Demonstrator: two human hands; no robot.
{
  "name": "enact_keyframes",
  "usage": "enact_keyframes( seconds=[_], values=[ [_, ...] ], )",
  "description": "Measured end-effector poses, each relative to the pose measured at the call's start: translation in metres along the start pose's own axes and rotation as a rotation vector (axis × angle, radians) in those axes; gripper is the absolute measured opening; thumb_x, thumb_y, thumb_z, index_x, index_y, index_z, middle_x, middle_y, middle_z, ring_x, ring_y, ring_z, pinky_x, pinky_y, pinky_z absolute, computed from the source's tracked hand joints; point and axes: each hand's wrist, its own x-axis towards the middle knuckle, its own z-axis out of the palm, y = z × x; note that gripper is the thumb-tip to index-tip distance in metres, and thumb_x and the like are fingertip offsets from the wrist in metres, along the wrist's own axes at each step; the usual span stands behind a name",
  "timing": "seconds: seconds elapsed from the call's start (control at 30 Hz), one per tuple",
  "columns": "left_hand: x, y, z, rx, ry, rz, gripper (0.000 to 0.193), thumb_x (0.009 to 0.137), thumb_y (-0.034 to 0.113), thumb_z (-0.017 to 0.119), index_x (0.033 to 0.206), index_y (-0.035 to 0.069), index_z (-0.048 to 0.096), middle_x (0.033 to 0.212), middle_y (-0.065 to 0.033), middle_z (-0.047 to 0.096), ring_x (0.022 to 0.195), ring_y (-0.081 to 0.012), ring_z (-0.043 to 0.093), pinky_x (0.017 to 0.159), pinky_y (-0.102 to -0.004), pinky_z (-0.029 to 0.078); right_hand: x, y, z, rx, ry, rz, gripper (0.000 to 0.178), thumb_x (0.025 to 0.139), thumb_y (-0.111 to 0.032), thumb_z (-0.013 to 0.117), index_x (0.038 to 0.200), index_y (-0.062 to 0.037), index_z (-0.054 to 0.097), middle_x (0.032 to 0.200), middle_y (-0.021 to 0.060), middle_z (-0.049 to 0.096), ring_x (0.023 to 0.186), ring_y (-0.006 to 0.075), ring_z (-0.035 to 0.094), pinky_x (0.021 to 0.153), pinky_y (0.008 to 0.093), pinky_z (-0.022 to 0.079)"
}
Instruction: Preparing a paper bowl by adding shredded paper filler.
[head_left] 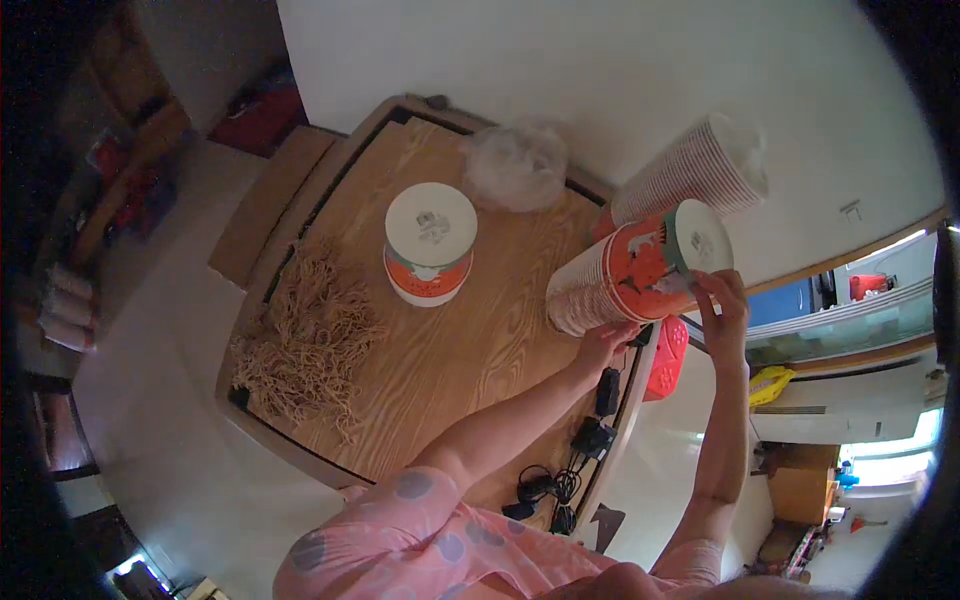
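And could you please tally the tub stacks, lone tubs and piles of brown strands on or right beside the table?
Tub stacks: 2
Lone tub: 1
Pile of brown strands: 1
Total: 4

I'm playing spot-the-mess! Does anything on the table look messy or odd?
Yes: the brown string on the left of the table lies in a tangled heap, which looks messy compared with the neatly nested paper tubs. I see nothing spilled.
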Motion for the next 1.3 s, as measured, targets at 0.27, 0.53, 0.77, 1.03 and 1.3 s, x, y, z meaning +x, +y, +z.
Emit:
enact_keyframes(
  seconds=[0.27, 0.53, 0.77, 1.03, 1.3],
  values=[
    [0.003, -0.011, -0.016, 0.012, 0.005, 0.002, 0.020, 0.083, 0.021, 0.055, 0.099, 0.010, 0.061, 0.097, 0.0014, 0.061, 0.091, -0.0078, 0.054, 0.078, -0.0253, 0.039, -0.003, -0.003, 0.010, 0.030, 0.015, 0.045, 0.020, 0.070, 0.004, 0.061, 0.090, -0.0020, 0.062, 0.078, 0.0100, 0.051, 0.074, 0.0237, 0.053, 0.064, 0.0319, 0.044],
    [-0.004, -0.014, -0.035, 0.078, 0.055, -0.064, 0.022, 0.081, 0.021, 0.056, 0.101, 0.010, 0.058, 0.096, 0.0003, 0.060, 0.089, -0.0082, 0.052, 0.074, -0.0264, 0.040, -0.011, -0.002, 0.014, -0.008, 0.017, 0.035, 0.024, 0.070, 0.005, 0.060, 0.092, -0.0049, 0.061, 0.081, 0.0102, 0.050, 0.077, 0.0244, 0.052, 0.067, 0.0324, 0.043],
    [-0.060, -0.017, -0.082, 0.271, 0.022, -0.082, 0.028, 0.081, 0.022, 0.057, 0.107, 0.010, 0.054, 0.101, 0.0019, 0.057, 0.089, -0.0083, 0.052, 0.072, -0.0253, 0.042, -0.014, 0.001, 0.020, 0.012, 0.014, 0.012, 0.019, 0.075, 0.000, 0.057, 0.093, -0.0055, 0.061, 0.079, 0.0106, 0.050, 0.076, 0.0256, 0.053, 0.067, 0.0319, 0.043],
    [-0.167, 0.023, -0.177, 0.338, 0.193, -0.089, 0.018, 0.081, 0.019, 0.056, 0.095, 0.007, 0.059, 0.080, 0.0004, 0.058, 0.069, -0.0075, 0.052, 0.059, -0.0212, 0.041, -0.011, -0.003, 0.009, -0.145, -0.020, 0.001, 0.019, 0.074, -0.002, 0.056, 0.093, -0.0050, 0.059, 0.091, 0.0123, 0.054, 0.088, 0.0307, 0.052, 0.075, 0.0393, 0.043],
    [-0.199, 0.135, -0.244, 0.316, 0.360, 0.150, 0.011, 0.079, 0.013, 0.053, 0.071, 0.007, 0.058, 0.058, 0.0005, 0.051, 0.049, -0.0084, 0.044, 0.045, -0.0229, 0.034, -0.006, -0.115, 0.139, 1.228, 0.057, 0.614, 0.018, 0.082, -0.014, 0.052, 0.100, -0.0089, 0.054, 0.093, 0.0019, 0.052, 0.085, 0.0141, 0.049, 0.070, 0.0289, 0.042]
  ],
)
